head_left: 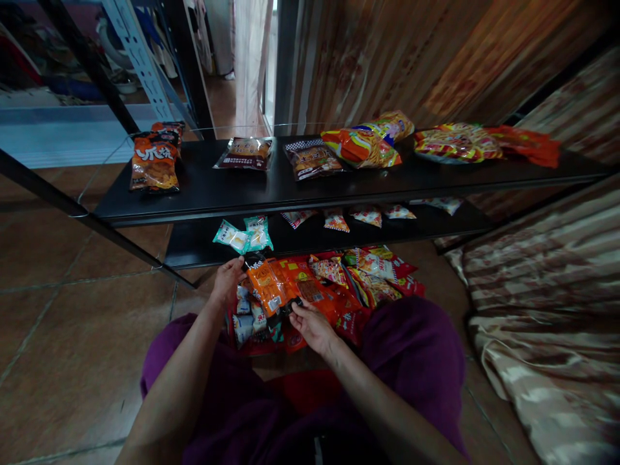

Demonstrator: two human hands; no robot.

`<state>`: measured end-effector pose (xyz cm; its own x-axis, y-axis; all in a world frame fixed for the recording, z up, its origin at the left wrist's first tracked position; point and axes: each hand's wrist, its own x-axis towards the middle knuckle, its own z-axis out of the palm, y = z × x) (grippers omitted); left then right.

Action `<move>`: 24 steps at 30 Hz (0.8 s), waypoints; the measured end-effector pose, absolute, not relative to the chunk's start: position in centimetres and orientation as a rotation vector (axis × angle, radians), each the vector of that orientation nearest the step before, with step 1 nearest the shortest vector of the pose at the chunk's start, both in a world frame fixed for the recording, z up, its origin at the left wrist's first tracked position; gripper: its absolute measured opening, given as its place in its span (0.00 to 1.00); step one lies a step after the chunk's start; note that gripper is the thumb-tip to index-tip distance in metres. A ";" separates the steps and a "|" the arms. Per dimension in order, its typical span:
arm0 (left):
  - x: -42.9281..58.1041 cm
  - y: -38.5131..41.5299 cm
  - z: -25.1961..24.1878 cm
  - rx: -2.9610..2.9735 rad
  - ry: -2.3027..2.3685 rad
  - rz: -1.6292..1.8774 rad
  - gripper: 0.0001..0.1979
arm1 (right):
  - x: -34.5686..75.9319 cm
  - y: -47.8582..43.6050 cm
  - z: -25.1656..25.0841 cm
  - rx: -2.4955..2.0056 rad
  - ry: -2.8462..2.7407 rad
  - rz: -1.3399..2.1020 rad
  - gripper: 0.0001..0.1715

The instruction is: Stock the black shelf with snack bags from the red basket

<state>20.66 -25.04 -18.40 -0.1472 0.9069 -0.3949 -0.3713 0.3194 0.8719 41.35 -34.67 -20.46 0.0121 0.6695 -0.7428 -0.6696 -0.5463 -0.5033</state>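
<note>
An orange snack bag with black ends (pixel 267 284) is stretched between my two hands. Its upper left end is pinched by my left hand (pixel 227 279). Near its lower right corner, my right hand (pixel 312 326) grips the black edge. Beneath the bag lies a heap of packaged snacks: a larger orange-red packet (pixel 310 287), small blue-and-white packets (pixel 243 326), red packets (pixel 349 323) and yellow-red packets (pixel 372 284). The container under the heap is mostly hidden, with a red edge showing.
A black two-level shelf (pixel 232 197) stands in front. Its upper board carries orange snack bags (pixel 155 161), brown bags (pixel 245 154) and noodle-type bags (pixel 363 145). Teal packets (pixel 237 236) and small triangular packets (pixel 336 219) lie on the lower board. Curtains (pixel 527 323) hang at right.
</note>
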 end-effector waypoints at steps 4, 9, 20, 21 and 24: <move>20.4 -25.0 -17.9 0.512 1.152 1.232 0.18 | 41.2 -34.7 -19.8 -1.249 -0.065 1.735 0.18; 20.2 -25.2 -17.6 0.503 1.164 1.231 0.18 | 41.1 -34.7 -20.1 -1.272 -0.107 1.706 0.19; 20.4 -26.7 -17.1 0.943 1.535 1.222 0.19 | 40.5 -34.7 -19.5 -1.567 -1.440 1.056 0.35; 20.6 -26.8 -16.9 1.000 1.595 1.217 0.18 | 40.1 -34.9 -19.1 -1.566 -1.535 1.065 0.38; 20.9 -27.1 -16.0 1.106 1.720 1.216 0.16 | 39.1 -35.4 -18.9 -1.562 -1.657 1.180 0.54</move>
